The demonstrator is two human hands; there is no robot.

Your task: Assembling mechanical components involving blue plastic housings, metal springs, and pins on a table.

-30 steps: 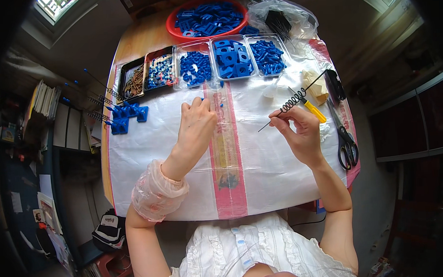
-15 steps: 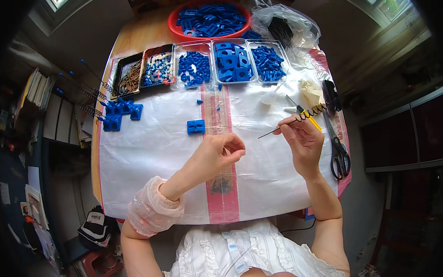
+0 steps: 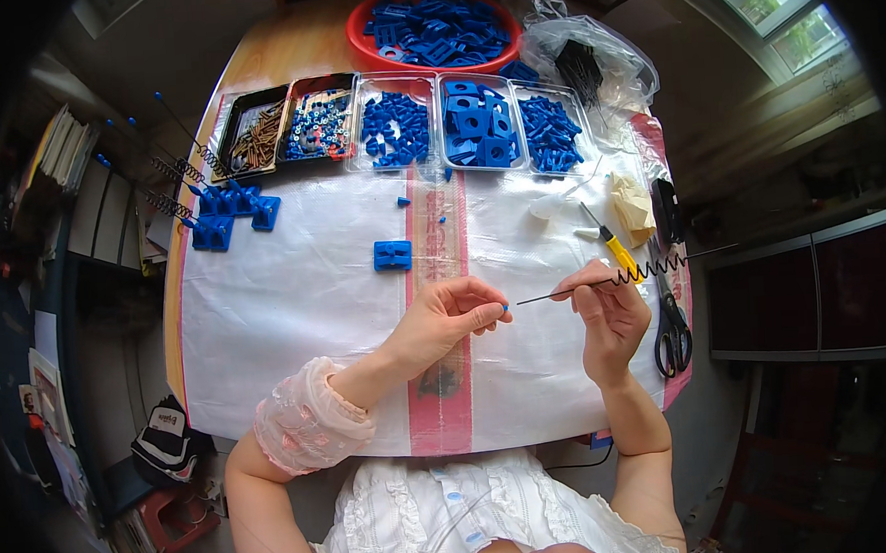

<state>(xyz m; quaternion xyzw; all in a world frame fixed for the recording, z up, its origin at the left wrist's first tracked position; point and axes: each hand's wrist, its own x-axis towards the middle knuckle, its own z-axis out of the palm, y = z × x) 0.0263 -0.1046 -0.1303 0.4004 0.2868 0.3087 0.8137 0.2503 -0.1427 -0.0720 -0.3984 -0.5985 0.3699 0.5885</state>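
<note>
Between the thumb and fingers of my left hand [image 3: 457,311] is a small blue plastic piece [image 3: 506,307], mostly covered by the fingertips. My right hand [image 3: 608,313] pinches a thin black wire rod with a coiled spring section [image 3: 653,268]. The rod's straight end points left, its tip just short of the blue piece; the other end sticks out to the right. Beyond my left hand a square blue plastic base [image 3: 393,256] lies on the white sheet. Past my right hand lies a yellow-handled screwdriver [image 3: 620,253].
Trays of screws [image 3: 258,136], nuts [image 3: 321,126] and blue parts [image 3: 395,129] line the far side. A red basin [image 3: 361,48] of blue parts stands behind. Assembled blue bases with springs [image 3: 229,208] are at left, black scissors [image 3: 673,345] at right.
My left hand has turned so the small blue piece shows at its fingertips. The spring rod has swung to lie more level, its tip lower and facing that piece. The head view has shifted slightly.
</note>
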